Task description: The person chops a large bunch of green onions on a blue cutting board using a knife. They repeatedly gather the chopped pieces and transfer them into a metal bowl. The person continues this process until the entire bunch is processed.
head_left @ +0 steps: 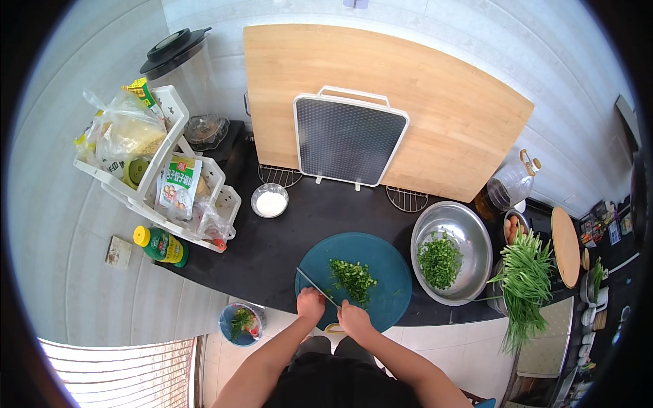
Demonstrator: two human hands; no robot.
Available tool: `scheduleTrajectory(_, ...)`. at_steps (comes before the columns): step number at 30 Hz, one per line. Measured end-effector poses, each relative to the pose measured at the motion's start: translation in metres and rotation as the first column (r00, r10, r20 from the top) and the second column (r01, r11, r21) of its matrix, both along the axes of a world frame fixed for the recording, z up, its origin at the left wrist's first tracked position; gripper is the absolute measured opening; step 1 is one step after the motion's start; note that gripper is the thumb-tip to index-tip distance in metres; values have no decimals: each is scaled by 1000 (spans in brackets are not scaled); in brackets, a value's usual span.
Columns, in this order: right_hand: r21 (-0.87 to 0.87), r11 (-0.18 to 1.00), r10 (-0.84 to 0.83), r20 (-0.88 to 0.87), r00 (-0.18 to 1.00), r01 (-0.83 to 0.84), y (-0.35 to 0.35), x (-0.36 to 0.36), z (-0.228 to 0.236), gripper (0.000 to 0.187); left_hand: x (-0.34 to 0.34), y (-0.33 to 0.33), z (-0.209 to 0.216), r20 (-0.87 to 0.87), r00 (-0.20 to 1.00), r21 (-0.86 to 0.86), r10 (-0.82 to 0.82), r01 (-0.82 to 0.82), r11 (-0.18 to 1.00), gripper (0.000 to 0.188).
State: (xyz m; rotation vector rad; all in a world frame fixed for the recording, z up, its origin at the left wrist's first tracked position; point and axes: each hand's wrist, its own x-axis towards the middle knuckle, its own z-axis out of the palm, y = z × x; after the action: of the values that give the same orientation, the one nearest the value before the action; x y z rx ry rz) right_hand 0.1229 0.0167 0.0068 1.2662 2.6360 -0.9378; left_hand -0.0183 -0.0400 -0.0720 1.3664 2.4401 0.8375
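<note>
On a round teal cutting board (394,285) lies a heap of chopped greens (354,279). A knife (314,282) slants over the board's left part, its blade pointing up and left. My right hand (354,319) is closed around its handle end, near the board's front edge. Fingers curled together, my left hand (311,304) sits against the near side of the blade; the exact contact is partly hidden. To the right, a steel bowl (469,238) contains more chopped greens (439,260). Beyond it, a bundle of long green stalks (524,272) hangs over the counter's front edge.
A glass bowl of white powder (270,202) stands behind the board. At left are a tiered white rack (177,149) and a green bottle with a yellow cap (163,246). A bin (243,323) is below. A large wooden board (435,115) and a framed dark board (350,139) lean behind.
</note>
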Motion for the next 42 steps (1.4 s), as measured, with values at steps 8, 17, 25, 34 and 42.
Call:
scheduleTrajectory(8,-41,934,-357,-153,921,356,6,27,17,24,7,7,11,136,983,154,-125,104,983,6)
scheduleTrajectory(17,244,739,-619,-120,776,628,8,131,0,21,0,14,26,195,960,166,-203,171,971,8)
scheduleTrajectory(25,158,766,-627,-32,778,623,-4,102,-13,27,0,13,20,246,938,132,-243,216,967,9)
scheduleTrajectory(34,84,765,-622,-158,767,638,-16,90,9,25,-11,14,24,207,944,175,-256,221,959,7)
scheduleTrajectory(42,186,711,-680,-59,731,678,-5,127,-3,19,-9,14,18,200,938,156,-282,254,955,7)
